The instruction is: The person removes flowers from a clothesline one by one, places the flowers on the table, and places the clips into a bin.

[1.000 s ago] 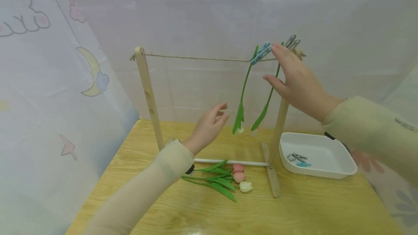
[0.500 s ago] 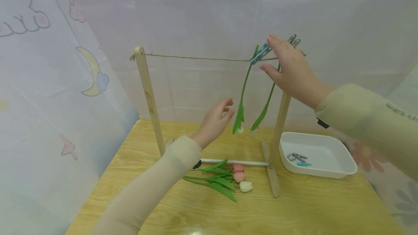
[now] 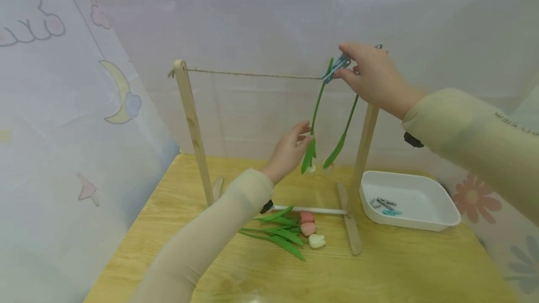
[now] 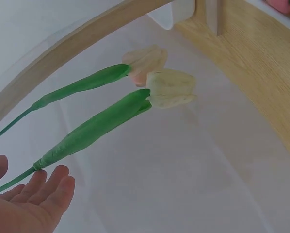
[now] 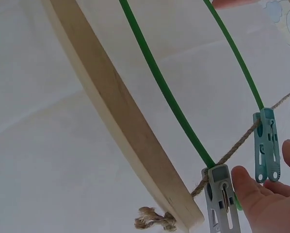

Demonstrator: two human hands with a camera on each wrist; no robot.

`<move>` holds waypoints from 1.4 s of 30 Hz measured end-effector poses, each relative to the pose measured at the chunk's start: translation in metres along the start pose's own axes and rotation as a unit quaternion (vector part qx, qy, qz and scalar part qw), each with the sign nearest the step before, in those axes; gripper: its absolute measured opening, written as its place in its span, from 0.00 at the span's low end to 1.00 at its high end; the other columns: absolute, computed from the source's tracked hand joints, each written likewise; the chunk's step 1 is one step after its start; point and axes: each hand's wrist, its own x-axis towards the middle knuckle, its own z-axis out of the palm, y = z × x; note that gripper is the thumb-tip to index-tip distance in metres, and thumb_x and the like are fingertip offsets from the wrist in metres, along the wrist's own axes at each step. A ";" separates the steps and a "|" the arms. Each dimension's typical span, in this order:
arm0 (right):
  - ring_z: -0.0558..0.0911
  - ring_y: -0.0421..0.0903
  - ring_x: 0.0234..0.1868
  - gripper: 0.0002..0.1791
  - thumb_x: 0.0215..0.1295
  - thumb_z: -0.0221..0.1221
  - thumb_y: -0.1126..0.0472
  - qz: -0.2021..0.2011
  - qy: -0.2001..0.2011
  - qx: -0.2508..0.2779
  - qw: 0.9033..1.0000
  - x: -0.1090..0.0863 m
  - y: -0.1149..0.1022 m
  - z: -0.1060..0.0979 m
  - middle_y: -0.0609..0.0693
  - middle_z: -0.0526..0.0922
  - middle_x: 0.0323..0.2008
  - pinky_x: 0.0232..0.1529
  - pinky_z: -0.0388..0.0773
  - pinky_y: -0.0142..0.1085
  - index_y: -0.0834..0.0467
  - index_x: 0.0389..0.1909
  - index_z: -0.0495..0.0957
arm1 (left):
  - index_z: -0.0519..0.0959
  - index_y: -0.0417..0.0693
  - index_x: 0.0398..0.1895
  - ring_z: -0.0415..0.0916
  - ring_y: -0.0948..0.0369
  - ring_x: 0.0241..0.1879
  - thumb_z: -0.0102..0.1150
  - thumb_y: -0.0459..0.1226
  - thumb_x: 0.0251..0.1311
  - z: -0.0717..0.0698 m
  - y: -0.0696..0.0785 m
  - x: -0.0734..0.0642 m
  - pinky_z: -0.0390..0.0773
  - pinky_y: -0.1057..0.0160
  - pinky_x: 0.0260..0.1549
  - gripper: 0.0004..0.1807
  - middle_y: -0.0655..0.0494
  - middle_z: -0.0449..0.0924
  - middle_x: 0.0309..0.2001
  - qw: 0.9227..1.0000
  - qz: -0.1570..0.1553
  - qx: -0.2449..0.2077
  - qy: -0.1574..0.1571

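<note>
Two artificial tulips hang head down from a twine line (image 3: 252,75), each clipped by its stem. A blue clothespin (image 3: 335,70) clips the white tulip (image 4: 171,89). My right hand (image 3: 375,74) has thumb and fingers spread around this pin's handles; in the right wrist view the fingertips are right beside it. Farther right, a grey clothespin (image 5: 220,194) holds the pale pink tulip (image 4: 145,60), partly behind the hand in the head view. My left hand (image 3: 288,151) has its fingertips at the white tulip's stem, just where the leaf begins, thumb apart from it.
The wooden rack has a left post (image 3: 191,125), a right post (image 3: 365,144) and a white bottom bar (image 3: 311,210). Several pink and white tulips (image 3: 308,229) lie on the table (image 3: 269,279) in front. A white tray (image 3: 425,200) with several clothespins stands right of the rack.
My left hand has moved right and up to the white tulip's stem. My right hand has shifted left, its thumb and fingers now drawn closer around the blue clothespin's handles.
</note>
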 end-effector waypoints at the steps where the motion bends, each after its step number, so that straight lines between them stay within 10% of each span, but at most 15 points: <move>1: 0.77 0.69 0.51 0.29 0.72 0.54 0.65 -0.002 -0.003 0.001 1.000 0.001 0.000 -0.001 0.71 0.67 0.64 0.52 0.75 0.58 0.72 0.69 0.59 | 0.57 0.45 0.74 0.69 0.55 0.62 0.47 0.38 0.74 0.001 0.001 0.001 0.72 0.60 0.59 0.28 0.49 0.68 0.67 1.000 -0.001 -0.003 0.001; 18: 0.77 0.66 0.50 0.18 0.69 0.53 0.74 -0.065 0.038 -0.032 0.997 -0.001 0.004 -0.005 0.72 0.75 0.53 0.49 0.76 0.57 0.75 0.58 0.71 | 0.65 0.41 0.69 0.74 0.55 0.56 0.47 0.38 0.74 0.010 0.008 0.012 0.75 0.63 0.54 0.23 0.46 0.75 0.58 0.999 0.005 -0.030 0.030; 31: 0.73 0.67 0.49 0.17 0.69 0.52 0.75 -0.101 -0.046 -0.146 0.983 -0.004 -0.001 -0.011 0.73 0.73 0.48 0.47 0.76 0.55 0.79 0.56 0.69 | 0.78 0.37 0.52 0.80 0.57 0.45 0.52 0.32 0.70 0.006 0.008 0.011 0.78 0.69 0.48 0.12 0.46 0.82 0.44 0.995 0.019 -0.070 0.072; 42: 0.75 0.66 0.43 0.08 0.64 0.56 0.78 -0.152 -0.002 -0.160 0.975 -0.010 -0.007 -0.012 0.70 0.76 0.39 0.43 0.76 0.54 0.78 0.43 0.74 | 0.80 0.35 0.47 0.80 0.58 0.43 0.55 0.32 0.68 0.007 0.000 0.008 0.79 0.70 0.42 0.10 0.46 0.83 0.42 0.992 0.010 -0.087 0.088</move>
